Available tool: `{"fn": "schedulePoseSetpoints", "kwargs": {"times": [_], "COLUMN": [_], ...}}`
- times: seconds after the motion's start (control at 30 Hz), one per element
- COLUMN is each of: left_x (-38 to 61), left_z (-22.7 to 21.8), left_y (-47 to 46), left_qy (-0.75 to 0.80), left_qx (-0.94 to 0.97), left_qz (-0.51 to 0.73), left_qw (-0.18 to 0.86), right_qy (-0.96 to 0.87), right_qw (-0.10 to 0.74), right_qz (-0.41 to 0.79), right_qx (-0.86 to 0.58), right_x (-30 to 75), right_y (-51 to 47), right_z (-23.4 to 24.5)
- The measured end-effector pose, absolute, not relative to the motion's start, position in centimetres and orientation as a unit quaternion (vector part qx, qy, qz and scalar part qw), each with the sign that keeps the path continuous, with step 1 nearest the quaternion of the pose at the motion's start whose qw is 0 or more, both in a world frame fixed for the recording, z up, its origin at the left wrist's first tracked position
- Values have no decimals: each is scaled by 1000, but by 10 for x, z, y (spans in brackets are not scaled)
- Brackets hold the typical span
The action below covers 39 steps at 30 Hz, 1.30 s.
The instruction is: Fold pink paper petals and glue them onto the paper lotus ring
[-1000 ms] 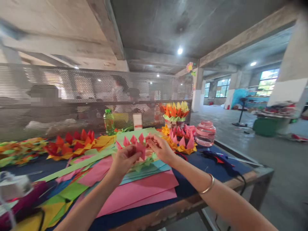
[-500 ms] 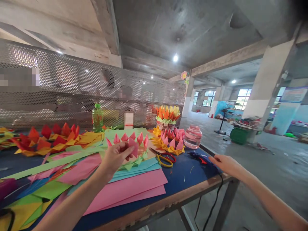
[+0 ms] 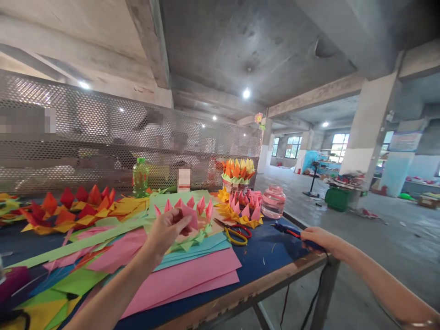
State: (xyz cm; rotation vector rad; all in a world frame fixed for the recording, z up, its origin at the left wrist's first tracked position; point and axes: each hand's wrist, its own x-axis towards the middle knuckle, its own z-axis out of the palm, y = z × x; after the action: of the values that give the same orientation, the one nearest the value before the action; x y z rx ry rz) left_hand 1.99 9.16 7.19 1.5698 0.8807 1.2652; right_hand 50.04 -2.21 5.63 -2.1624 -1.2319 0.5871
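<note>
A pink petal (image 3: 190,216) is pinched between the thumb and fingers of the left hand (image 3: 172,227), as before, at the near side of the paper lotus (image 3: 195,241), mid-table. The scissors (image 3: 237,234), mostly covered a second ago, are exposed. Near the table's (image 3: 266,261) front right corner, the glue gun (image 3: 290,230) is now grasped by the right hand (image 3: 321,240), previously held at the lotus.

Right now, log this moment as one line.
Left hand: pinching pink petal | right hand: holding blue tool | scissors: on table, untouched | jar: upright
</note>
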Motion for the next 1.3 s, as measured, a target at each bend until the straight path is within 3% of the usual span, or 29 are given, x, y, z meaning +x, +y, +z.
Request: {"fn": "schedulePoseSetpoints", "kwargs": {"times": [0.2, 0.4, 0.53, 0.87, 1.3], "left_x": [17, 17, 16, 17, -10], "left_z": [69, 65, 63, 66, 91], "left_y": [94, 98, 99, 99, 129], "left_qy": [350, 348, 344, 391, 434], "left_qx": [641, 641, 644, 620, 617], "left_qz": [508, 503, 500, 489, 509], "left_qw": [457, 464, 467, 473, 416], "right_qy": [-376, -318, -301, -427, -729], "right_qw": [423, 616, 683, 614, 460], "right_qz": [314, 332, 336, 390, 280], "right_qx": [-762, -639, -575, -538, -422], "right_x": [495, 495, 483, 405, 244], "right_y": [-63, -89, -94, -29, 103], "right_z": [64, 81, 91, 89, 68]}}
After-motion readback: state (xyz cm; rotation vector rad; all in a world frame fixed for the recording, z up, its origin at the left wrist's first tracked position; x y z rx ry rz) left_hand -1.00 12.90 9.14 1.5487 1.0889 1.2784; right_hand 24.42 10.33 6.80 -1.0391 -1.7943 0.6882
